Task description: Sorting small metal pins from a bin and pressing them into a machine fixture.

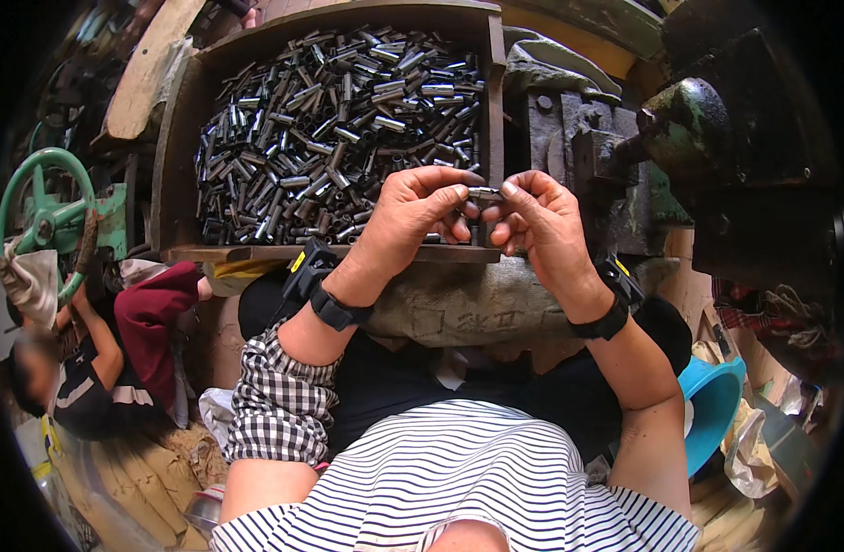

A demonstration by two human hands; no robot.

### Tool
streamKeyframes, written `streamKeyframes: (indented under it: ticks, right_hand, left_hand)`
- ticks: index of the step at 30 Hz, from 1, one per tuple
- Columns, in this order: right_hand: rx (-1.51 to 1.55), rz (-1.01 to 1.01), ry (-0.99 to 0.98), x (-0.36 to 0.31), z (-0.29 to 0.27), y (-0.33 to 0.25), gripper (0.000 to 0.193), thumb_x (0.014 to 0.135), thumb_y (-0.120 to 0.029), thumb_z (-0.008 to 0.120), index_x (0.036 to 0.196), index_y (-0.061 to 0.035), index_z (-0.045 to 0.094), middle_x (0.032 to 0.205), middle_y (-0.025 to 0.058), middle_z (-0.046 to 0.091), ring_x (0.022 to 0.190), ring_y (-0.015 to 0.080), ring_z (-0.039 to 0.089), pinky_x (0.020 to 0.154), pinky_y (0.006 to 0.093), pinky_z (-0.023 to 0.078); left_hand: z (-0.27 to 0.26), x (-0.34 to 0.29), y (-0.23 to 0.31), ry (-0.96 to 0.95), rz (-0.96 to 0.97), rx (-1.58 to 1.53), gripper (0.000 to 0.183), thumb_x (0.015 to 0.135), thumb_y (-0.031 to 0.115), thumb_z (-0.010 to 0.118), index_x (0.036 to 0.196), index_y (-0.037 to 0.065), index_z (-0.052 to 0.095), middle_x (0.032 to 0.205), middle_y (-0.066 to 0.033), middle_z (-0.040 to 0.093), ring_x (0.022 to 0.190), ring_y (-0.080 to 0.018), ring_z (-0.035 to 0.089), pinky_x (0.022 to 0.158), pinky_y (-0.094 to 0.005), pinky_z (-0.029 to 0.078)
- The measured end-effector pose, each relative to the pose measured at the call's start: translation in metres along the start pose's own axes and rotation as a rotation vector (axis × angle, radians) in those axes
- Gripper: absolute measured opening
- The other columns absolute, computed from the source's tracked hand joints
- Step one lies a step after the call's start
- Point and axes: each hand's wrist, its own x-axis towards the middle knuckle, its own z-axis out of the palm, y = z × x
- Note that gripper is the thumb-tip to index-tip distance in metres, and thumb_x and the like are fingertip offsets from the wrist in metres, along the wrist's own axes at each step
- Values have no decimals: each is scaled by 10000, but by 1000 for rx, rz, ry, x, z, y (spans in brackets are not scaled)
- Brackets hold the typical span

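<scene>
Between my two hands, just above the front right corner of a tray, is a small metal tube (484,194). My left hand (424,204) pinches its left end between thumb and fingers. At its right end, the thumb and fingers of my right hand (535,208) are closed on it too. The wooden tray (325,253) holds a heap of short, shiny metal tubes (339,129) lying in all directions. My fingers cover much of the held piece.
Right of the tray stands a dark, greasy machine (606,147) with a cloth (560,60) behind it. A blue basin (716,405) is at my right. To the left are a green handwheel (45,207) and a seated person (100,368). A stuffed sack (477,308) lies before my lap.
</scene>
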Motion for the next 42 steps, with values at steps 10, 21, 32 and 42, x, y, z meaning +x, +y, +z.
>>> streamKeyframes:
  ticks: [10,21,32,42]
  right_hand:
    - [253,190,-149,4,-14,-5,125,886,-130,595,921,-28,533,709,96,645,448,60,546,376,159,400]
    - [198,426,-526,-12,2,-20,137,850,-70,626,944,-32,535,673,101,627,411,58,501,331,156,332]
    - [-956,-539,-159,59,69,-19,196,820,-155,651,889,2,557,682,144,600,528,168,591,462,288,457]
    - [-1600,-920,-48,104,78,10,162,730,12,566,886,-12,531,838,195,588,734,362,623,622,415,517]
  left_hand:
    - [6,-7,5,-51,196,385,239,891,95,585,1097,-25,605,814,-59,659,596,-84,631,524,-189,520]
    - [8,-24,33,-530,-81,164,434,806,97,687,1178,12,479,830,-49,634,587,-5,529,406,-120,361]
    - [-71,-33,47,-12,111,-180,297,879,92,528,1168,22,507,888,-88,626,552,-52,539,415,-118,394]
    - [-71,-29,32,171,237,664,169,754,48,646,913,9,608,749,-12,584,621,-75,527,524,-215,422]
